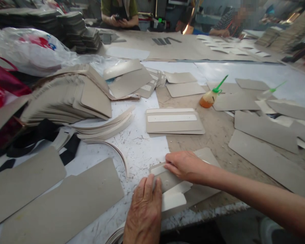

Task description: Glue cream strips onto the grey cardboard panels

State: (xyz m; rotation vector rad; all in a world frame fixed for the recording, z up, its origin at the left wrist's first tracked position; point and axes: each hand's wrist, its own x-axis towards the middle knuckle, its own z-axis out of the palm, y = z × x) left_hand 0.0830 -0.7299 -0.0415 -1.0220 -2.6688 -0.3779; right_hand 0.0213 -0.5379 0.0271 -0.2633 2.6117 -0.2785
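My left hand (144, 208) lies over the near left edge of a small beige panel (169, 181), its fingers stretched out and resting on the panel. Across the panel's far edge runs a narrow white strip (157, 168). My right hand (184, 166) has its fingers curled and pressed together at that strip, hiding its right part. Loose white strips (174, 202) lie beside my left fingers, over a larger beige sheet (202, 195). Just beyond my hands sits a short stack of beige panels (175, 127), with two white strips on the top one.
A squeeze bottle of amber liquid (206, 101) with a green nozzle leans beyond the stack; another bottle (266, 94) is farther right. Beige sheets (265, 130) spread on the right. Left are bundled panels (95, 96), curved strips (109, 127) and black bands (44, 134). Two people are across the table.
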